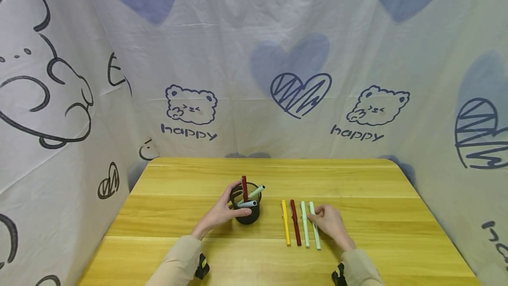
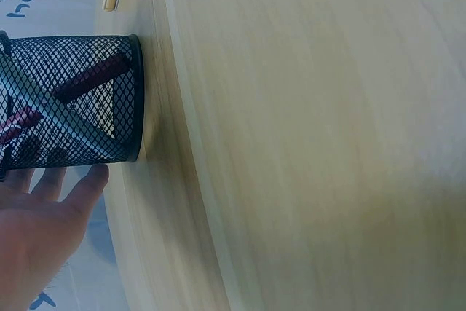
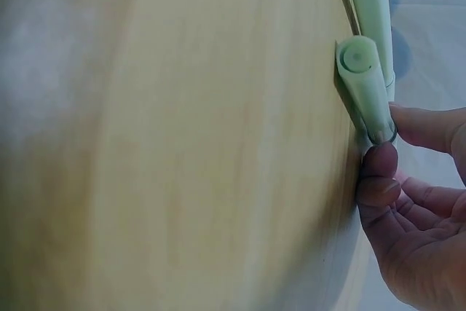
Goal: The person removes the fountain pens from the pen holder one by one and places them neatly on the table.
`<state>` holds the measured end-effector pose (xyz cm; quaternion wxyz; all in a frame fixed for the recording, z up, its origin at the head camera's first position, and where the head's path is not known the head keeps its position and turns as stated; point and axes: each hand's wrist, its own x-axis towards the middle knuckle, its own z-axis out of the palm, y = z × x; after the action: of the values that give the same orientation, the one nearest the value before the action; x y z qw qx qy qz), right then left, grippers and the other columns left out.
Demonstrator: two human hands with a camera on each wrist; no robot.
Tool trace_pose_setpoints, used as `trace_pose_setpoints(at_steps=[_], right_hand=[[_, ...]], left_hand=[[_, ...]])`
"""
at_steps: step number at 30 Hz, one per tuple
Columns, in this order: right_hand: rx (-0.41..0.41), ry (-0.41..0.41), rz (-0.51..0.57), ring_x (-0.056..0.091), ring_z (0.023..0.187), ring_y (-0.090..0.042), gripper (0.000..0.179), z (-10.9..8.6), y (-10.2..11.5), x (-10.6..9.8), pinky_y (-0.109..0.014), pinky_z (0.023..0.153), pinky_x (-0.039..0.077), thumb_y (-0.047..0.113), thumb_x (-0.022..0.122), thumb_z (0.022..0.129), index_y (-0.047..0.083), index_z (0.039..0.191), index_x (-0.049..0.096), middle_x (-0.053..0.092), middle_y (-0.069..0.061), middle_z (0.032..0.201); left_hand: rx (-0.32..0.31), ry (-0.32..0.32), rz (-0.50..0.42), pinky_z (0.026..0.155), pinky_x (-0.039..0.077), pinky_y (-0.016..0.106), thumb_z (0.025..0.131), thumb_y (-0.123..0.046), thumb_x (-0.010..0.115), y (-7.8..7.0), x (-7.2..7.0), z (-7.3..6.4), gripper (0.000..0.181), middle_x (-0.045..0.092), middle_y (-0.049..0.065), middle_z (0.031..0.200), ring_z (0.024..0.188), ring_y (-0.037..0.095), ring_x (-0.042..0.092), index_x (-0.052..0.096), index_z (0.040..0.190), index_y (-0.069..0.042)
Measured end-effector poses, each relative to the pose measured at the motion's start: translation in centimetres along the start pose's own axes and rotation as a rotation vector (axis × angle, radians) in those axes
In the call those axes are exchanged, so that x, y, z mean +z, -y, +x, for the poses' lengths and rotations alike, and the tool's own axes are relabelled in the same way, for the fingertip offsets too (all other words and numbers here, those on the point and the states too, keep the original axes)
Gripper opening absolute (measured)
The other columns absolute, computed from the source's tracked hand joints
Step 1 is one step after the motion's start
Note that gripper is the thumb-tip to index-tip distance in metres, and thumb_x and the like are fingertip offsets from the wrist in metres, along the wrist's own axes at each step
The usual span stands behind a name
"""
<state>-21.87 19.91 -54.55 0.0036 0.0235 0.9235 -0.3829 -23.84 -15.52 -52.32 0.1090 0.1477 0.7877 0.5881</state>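
Note:
My left hand point(image 1: 220, 212) holds a black mesh pen holder point(image 1: 248, 219) from its left side, thumb across the front and fingers behind. Inside lean a red pen point(image 1: 244, 188), a light green pen point(image 1: 257, 191) and a light blue pen point(image 1: 248, 204). To the right, a yellow pen point(image 1: 285, 226), a red pen point(image 1: 295, 224) and two light green pens lie side by side on the table. With thumb and fingertips, my right hand point(image 1: 331, 223) pinches the rightmost light green pen point(image 3: 368, 92) near its upper part; the other light green pen point(image 3: 373, 12) lies beside it.
The wooden table point(image 1: 178, 184) has rounded back corners. A pale cloth curtain point(image 1: 238, 144) printed with bears and hearts hangs behind it and along both sides. The pen holder stands left of the row of pens, with bare wood between them.

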Motion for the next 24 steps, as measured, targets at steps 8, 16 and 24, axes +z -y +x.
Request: trace_pose_setpoints(at_steps=[8, 16, 24], right_hand=[[0.014, 0.002, -0.006, 0.053, 0.066, -0.015, 0.028, 0.1, -0.03, 0.0, -0.026, 0.059, 0.044, 0.021, 0.074, 0.091, -0.005, 0.101, 0.069, 0.065, -0.008, 0.078], [0.018, 0.006, -0.005, 0.053, 0.066, -0.016, 0.029, 0.2, 0.09, 0.01, -0.026, 0.059, 0.044, 0.022, 0.074, 0.091, -0.005, 0.102, 0.069, 0.064, -0.008, 0.078], [0.017, 0.008, -0.004, 0.053, 0.065, -0.015, 0.028, 0.1, 0.05, 0.0, -0.026, 0.058, 0.044, 0.021, 0.072, 0.092, -0.005, 0.102, 0.069, 0.065, -0.009, 0.079]], left_hand=[[0.009, 0.005, 0.001, 0.118, 0.031, 0.063, 0.085, -0.027, 0.083, 0.0, -0.08, -0.05, 0.096, 0.029, 0.012, 0.165, 0.153, 0.036, 0.027, 0.023, 0.16, -0.025], [0.004, 0.006, -0.003, 0.119, 0.032, 0.062, 0.085, -0.028, 0.083, -0.05, -0.06, -0.01, 0.096, 0.029, 0.012, 0.164, 0.153, 0.036, 0.028, 0.023, 0.16, -0.025], [0.01, 0.004, 0.012, 0.118, 0.031, 0.064, 0.085, -0.028, 0.082, 0.04, -0.01, 0.09, 0.095, 0.028, 0.014, 0.165, 0.152, 0.038, 0.027, 0.023, 0.16, -0.023]])
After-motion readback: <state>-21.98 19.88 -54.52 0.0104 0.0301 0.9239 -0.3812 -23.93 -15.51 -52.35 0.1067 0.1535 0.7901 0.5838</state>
